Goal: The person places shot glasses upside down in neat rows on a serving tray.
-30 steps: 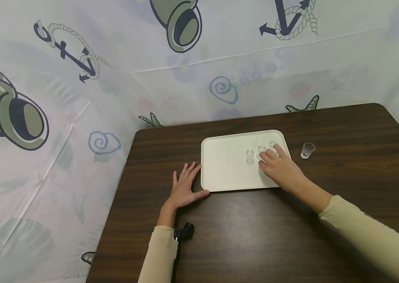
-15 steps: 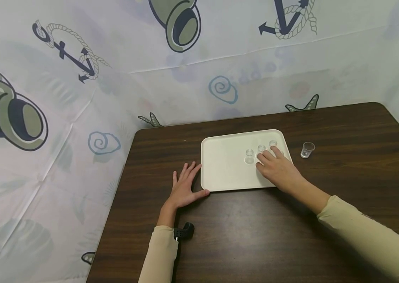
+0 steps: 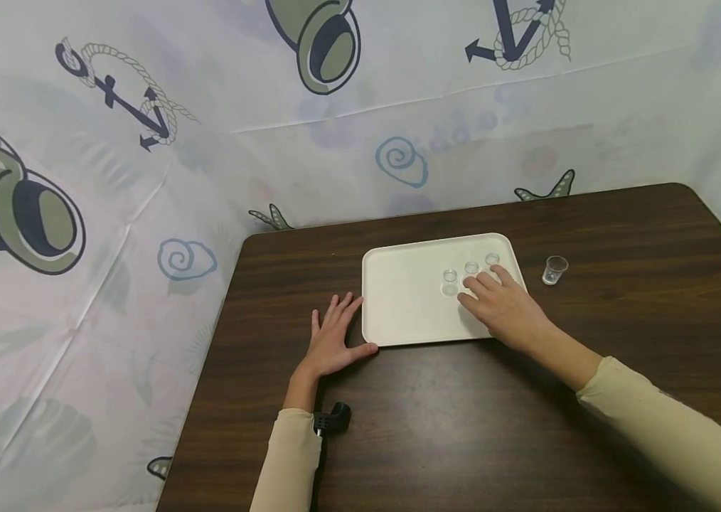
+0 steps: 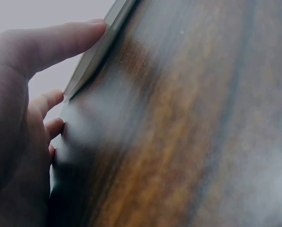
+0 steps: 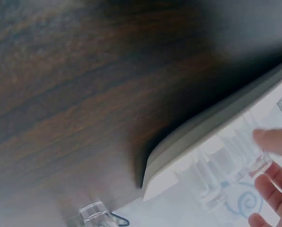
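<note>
A cream tray lies on the dark wooden table, with several small clear cups on its right half. Three of them show in the head view: a left cup, a middle cup and a far right cup. My left hand is spread at the tray's left front corner; in the left wrist view its thumb touches the rim. Over the tray's right side, my right hand pinches a small clear cup between thumb and fingers. From the head camera that cup is hidden behind the hand.
Another clear cup stands on the table right of the tray. A patterned cloth hangs behind the table and along its left side. A black wrist strap is on the left forearm.
My right hand has shifted slightly left and toward me over the tray. The left hand, the tray and the cup on the table stay where they were.
</note>
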Demonstrator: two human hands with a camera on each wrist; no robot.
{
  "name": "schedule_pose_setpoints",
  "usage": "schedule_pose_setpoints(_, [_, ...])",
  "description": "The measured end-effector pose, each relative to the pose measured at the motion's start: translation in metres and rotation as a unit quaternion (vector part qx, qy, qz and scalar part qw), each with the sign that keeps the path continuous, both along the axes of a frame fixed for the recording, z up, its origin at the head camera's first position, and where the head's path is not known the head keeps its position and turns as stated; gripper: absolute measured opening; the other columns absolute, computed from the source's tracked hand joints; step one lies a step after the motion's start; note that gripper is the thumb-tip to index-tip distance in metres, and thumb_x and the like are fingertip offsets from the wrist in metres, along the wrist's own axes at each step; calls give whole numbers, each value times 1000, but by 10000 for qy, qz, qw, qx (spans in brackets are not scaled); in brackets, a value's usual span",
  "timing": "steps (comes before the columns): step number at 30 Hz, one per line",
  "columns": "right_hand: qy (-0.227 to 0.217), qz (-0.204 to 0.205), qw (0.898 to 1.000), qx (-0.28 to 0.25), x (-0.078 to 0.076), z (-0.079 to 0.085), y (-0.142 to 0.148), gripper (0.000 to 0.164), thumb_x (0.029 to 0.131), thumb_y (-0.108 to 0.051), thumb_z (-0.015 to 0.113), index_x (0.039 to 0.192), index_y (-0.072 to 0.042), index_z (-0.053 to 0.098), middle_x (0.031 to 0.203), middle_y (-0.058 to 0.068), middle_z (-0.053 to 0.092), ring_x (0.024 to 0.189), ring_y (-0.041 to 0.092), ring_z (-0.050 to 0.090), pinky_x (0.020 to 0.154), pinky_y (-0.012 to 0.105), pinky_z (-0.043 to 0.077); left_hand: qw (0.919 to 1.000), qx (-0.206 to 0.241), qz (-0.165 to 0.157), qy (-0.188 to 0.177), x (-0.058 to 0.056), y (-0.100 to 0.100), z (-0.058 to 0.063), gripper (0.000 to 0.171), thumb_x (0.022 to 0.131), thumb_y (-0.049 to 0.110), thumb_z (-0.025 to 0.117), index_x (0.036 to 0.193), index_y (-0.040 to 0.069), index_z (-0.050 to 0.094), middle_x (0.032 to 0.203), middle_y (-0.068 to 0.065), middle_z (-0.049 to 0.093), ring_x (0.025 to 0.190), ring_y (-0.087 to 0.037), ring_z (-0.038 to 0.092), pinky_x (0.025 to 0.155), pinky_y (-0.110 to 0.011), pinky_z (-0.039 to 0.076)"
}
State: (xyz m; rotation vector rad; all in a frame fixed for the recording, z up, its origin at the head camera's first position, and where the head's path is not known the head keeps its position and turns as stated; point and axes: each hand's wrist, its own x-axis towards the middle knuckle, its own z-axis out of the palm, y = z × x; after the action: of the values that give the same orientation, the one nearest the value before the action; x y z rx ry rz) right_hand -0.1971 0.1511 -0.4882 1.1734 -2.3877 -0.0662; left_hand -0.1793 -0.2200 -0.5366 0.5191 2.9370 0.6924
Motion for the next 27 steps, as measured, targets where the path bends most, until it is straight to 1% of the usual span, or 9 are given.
schedule_pose_setpoints(4, [-196, -117, 9985, -503, 1, 6, 4, 32, 78, -5, 71, 109, -8, 66, 111, 15, 60, 102, 37, 55, 95, 54, 40, 10000, -8, 3, -3, 0, -1, 0, 97, 80, 69, 64, 158, 33, 19, 164, -2, 14, 150, -26, 2, 111, -62, -10])
schedule_pose_setpoints(7, [-537, -371, 9922, -1060, 2, 13, 9, 33, 81, -11, 73, 113, -9, 68, 112, 13, 61, 103, 36, 57, 92, 54, 41, 10000, -27, -6, -6, 0, -1, -1, 97, 81, 69, 63, 158, 33, 18, 164, -1, 13, 150, -26, 2, 111, -62, -10])
schedule_pose_setpoints(10, [-896, -724, 9774, -1774, 4, 22, 18, 38, 79, -13, 78, 116, -10, 70, 113, 13, 61, 101, 35, 57, 87, 56, 42, 10000, -19, -27, 13, -1, 0, -1, 97, 81, 69, 63, 158, 32, 19, 164, -1, 13, 150, -26, 2, 111, -63, -9])
schedule_pose_setpoints(13, [-1144, -1118, 9534, -2558, 4, 30, 28, 36, 78, -10, 79, 114, -8, 71, 112, 13, 60, 97, 35, 55, 81, 57, 42, 10000, -12, -15, -1, -1, 0, 0, 96, 81, 70, 62, 158, 33, 19, 164, 0, 13, 150, -26, 2, 111, -63, -9])
schedule_pose_setpoints(16, [-1344, -1488, 9217, -3322, 3, 36, 39, 34, 80, -7, 77, 113, -5, 71, 112, 16, 59, 95, 36, 53, 78, 55, 39, 10000, 11, -18, -5, 0, 0, 0, 96, 81, 70, 62, 158, 33, 19, 164, -1, 13, 150, -26, 2, 112, -62, -9])
schedule_pose_setpoints(19, [-1705, -1819, 8819, -4001, 1, 38, 53, 34, 83, -5, 73, 117, -2, 68, 115, 19, 56, 96, 37, 50, 75, 50, 36, 10000, 35, -44, 13, 0, -1, 0, 96, 81, 70, 62, 158, 31, 20, 164, -2, 14, 150, -27, 2, 111, -63, -8])
schedule_pose_setpoints(23, [-2320, -2263, 8214, -4692, -2, 32, 71, 37, 91, -3, 62, 128, 0, 60, 123, 21, 49, 104, 35, 47, 77, 39, 36, 10000, 21, -42, 0, 0, -1, -1, 96, 81, 70, 62, 158, 31, 20, 164, -3, 14, 150, -27, 1, 111, -63, -9])
schedule_pose_setpoints(25, [-2566, -2473, 7919, -4959, -4, 27, 80, 41, 93, -1, 56, 134, 2, 53, 125, 20, 47, 105, 32, 46, 78, 33, 37, 10000, 18, -17, -18, 0, -1, 0, 96, 81, 70, 62, 158, 32, 19, 164, -2, 14, 150, -26, 1, 111, -62, -9])
schedule_pose_setpoints(27, [-2808, -2651, 7604, -5222, -7, 22, 87, 46, 92, 2, 51, 138, 2, 48, 124, 17, 46, 104, 25, 45, 79, 27, 36, 10000, 19, -11, 10, 0, 0, 0, 96, 81, 70, 63, 158, 32, 19, 164, -2, 14, 150, -27, 2, 111, -63, -9])
